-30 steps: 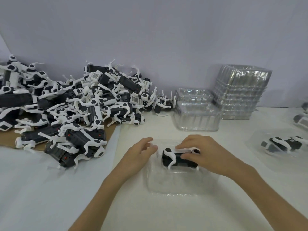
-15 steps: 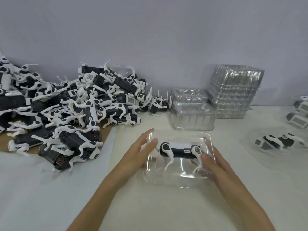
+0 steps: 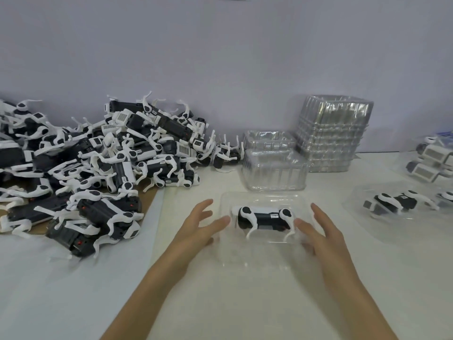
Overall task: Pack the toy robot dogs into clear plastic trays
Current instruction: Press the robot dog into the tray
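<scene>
A black and white toy robot dog (image 3: 266,218) lies on its side in a clear plastic tray (image 3: 264,253) on the white table in front of me. My left hand (image 3: 198,227) rests at the tray's left edge, fingers spread, thumb tip near the rim. At the right edge is my right hand (image 3: 323,234), fingers apart, with its thumb reaching over the rim close to the dog's rear leg. Neither hand holds the dog. A big heap of unpacked robot dogs (image 3: 98,163) fills the left side.
Behind the tray stand a low stack of empty clear trays (image 3: 273,168) and a taller stack (image 3: 331,136) by the wall. At right lie a packed tray with a dog (image 3: 392,202) and more packed ones (image 3: 431,163). Brown cardboard (image 3: 147,200) lies under the heap.
My right hand let go of the dog and went to the tray's right side. Both hands tilted the tray up, and now it lies flat with the hands opened beside it.
</scene>
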Demonstrator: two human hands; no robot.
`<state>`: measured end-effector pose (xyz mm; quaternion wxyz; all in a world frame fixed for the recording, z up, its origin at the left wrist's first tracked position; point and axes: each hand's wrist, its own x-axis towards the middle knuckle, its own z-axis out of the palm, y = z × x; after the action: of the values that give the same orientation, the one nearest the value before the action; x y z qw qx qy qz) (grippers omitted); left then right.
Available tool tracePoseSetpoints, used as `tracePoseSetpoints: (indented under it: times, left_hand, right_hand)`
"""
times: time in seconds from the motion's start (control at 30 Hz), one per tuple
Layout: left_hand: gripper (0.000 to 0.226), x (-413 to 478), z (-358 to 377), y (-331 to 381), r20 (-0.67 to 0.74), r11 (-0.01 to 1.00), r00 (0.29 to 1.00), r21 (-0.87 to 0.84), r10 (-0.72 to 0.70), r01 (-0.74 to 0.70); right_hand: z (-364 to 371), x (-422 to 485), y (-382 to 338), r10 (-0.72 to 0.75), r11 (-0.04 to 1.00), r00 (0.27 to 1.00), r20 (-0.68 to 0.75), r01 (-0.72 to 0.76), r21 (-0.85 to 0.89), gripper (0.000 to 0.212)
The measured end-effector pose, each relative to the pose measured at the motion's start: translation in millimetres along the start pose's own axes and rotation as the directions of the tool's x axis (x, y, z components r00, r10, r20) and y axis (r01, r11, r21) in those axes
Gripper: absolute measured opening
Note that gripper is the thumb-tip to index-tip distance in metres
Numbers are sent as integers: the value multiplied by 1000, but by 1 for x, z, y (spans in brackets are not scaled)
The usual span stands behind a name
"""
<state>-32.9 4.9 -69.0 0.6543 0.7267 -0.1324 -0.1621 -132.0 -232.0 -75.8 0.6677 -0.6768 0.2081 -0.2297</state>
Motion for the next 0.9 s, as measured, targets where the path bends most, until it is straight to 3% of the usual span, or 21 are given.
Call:
tracePoseSetpoints:
  times: [0.07, 0.1, 0.13, 0.2, 0.3, 0.37, 0.47, 0.67, 0.77, 0.9]
  left_hand:
    - [58, 0, 0, 0, 88, 997, 996, 75, -17, 11]
    - [50, 0, 2, 0, 106, 995, 994, 101, -20, 9]
    - [44, 0, 3, 0, 105, 993, 994, 118, -20, 7]
    - [34, 1, 5, 0, 103, 991, 995, 136, -4, -10]
    - [26, 1, 5, 0, 68, 992, 998, 126, -5, -4]
    - [27, 2, 3, -1, -27, 992, 1000, 128, -13, 17]
    - [24, 5, -2, -4, -125, 984, 992, 172, -19, 41]
    - [22, 7, -1, -7, -137, 980, 990, 196, -19, 46]
    - [22, 8, 2, -8, -137, 974, 990, 222, -15, 45]
    - [22, 7, 3, -8, -136, 971, 991, 236, -14, 46]
  right_hand:
    - [-3, 3, -4, -45, 971, 996, -76, 26, -238, 67]
    - [-1, 1, -8, -138, 916, 988, -76, 98, -389, 67]
    - [3, -3, -11, -261, 845, 965, -29, 214, -490, 65]
    - [19, -10, -19, -423, 729, 886, 191, 458, -509, 54]
    - [49, -17, -19, -346, 492, 756, 555, 650, -579, 48]
    - [61, -12, -15, -232, 378, 756, 612, 649, -660, 50]
    - [57, 1, -15, -211, 360, 805, 555, 592, -721, 45]
    - [0, 23, -14, -254, 370, 865, 432, 500, -783, 36]
    - [-18, 32, -12, -233, 410, 838, 494, 545, -732, 37]
    - [-21, 50, -11, -229, 380, 792, 566, 608, -697, 38]
